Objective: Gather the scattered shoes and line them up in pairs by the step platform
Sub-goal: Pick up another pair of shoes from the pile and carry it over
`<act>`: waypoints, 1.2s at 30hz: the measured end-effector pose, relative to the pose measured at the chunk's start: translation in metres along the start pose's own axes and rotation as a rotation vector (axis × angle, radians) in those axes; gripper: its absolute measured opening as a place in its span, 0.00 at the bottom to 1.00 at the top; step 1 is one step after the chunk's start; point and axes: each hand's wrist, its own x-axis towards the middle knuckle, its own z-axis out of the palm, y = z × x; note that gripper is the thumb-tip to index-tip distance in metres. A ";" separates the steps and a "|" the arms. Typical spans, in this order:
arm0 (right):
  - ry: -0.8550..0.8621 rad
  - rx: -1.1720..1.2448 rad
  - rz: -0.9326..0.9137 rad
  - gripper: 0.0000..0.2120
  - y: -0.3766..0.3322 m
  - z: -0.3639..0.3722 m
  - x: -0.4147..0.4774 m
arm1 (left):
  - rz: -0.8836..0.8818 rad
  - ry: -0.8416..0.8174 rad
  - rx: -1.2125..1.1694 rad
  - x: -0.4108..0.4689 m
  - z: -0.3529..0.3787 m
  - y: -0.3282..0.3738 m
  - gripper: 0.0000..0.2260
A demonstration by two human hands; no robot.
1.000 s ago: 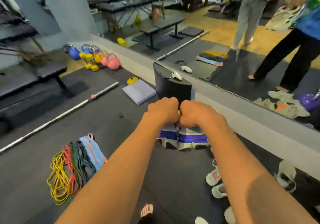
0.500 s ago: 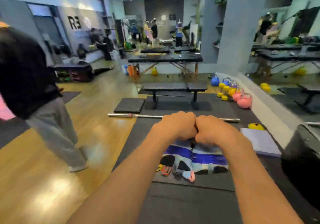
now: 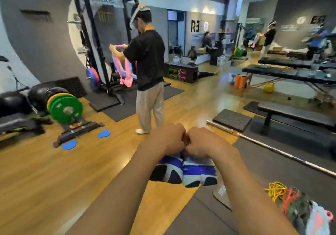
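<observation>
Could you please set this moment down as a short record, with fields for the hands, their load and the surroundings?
left hand: fingers curled, grip on the shoes, pressed against the other hand
right hand: same grip
shoes: one pair, blue, white and black, hanging side by side below the hands, off the floor
barbell: lying on the dark mat to the right
resistance bands: tangled heap, lower right
other person: standing ahead, holding pink and blue bands

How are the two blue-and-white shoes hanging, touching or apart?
Touching. The head view shows the left shoe and the right shoe pressed side to side, with no gap between them.
</observation>
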 end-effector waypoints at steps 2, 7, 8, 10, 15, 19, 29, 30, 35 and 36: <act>-0.014 -0.004 -0.078 0.08 -0.048 0.011 0.052 | -0.096 0.052 -0.019 0.000 -0.012 -0.070 0.03; -0.016 -0.052 -0.247 0.08 -0.135 0.038 0.164 | -0.294 0.175 -0.001 0.002 -0.034 -0.199 0.05; -0.023 -0.061 -0.288 0.10 -0.154 0.043 0.188 | -0.342 0.203 0.004 0.002 -0.039 -0.225 0.06; -0.040 -0.072 -0.380 0.12 -0.195 0.050 0.234 | -0.431 0.249 0.017 0.001 -0.051 -0.274 0.07; -0.104 -0.063 -0.593 0.12 -0.313 0.074 0.324 | -0.643 0.320 0.037 -0.022 -0.081 -0.391 0.07; -0.135 -0.104 -0.771 0.09 -0.403 0.100 0.373 | -0.782 0.409 0.046 -0.050 -0.100 -0.477 0.07; -0.144 0.017 -0.836 0.11 -0.610 0.196 0.503 | -0.954 0.389 -0.006 -0.092 -0.112 -0.760 0.03; -0.147 0.014 -0.839 0.11 -0.631 0.203 0.520 | -0.962 0.384 -0.018 -0.091 -0.115 -0.788 0.03; -0.216 -0.009 -0.811 0.09 -0.733 0.240 0.613 | -0.987 0.343 -0.075 -0.086 -0.137 -0.931 0.04; -0.222 -0.023 -0.817 0.09 -0.754 0.250 0.634 | -0.988 0.332 -0.082 -0.084 -0.141 -0.960 0.04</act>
